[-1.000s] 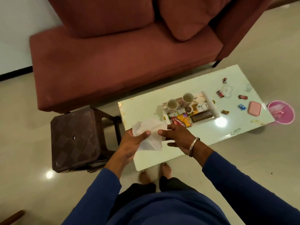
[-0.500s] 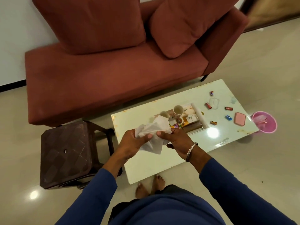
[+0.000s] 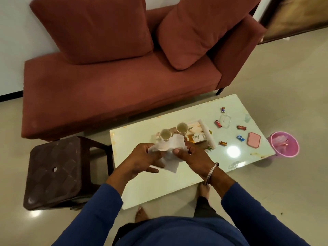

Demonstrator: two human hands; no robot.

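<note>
A crumpled white tissue [image 3: 171, 150] is held up over the near part of a low white table [image 3: 142, 189]. My left hand [image 3: 142, 160] grips its left side with curled fingers. My right hand [image 3: 193, 157], a metal bangle on its wrist, pinches the right side. Behind the tissue a tray [image 3: 205, 134] on the table carries two paper cups [image 3: 182, 127] and small white crockery; part of the tray is hidden by my hands.
Several candy wrappers [image 3: 241, 128], a clear lid and a pink box [image 3: 253, 140] lie on the table's right half. A pink bin [image 3: 284, 144] stands on the floor at its right end. A brown stool [image 3: 58, 169] stands left, a red sofa [image 3: 110, 91] behind.
My hands have drawn closer together and bunched the tissue, which was flatter a second ago. The camera has tilted up, showing more of the sofa.
</note>
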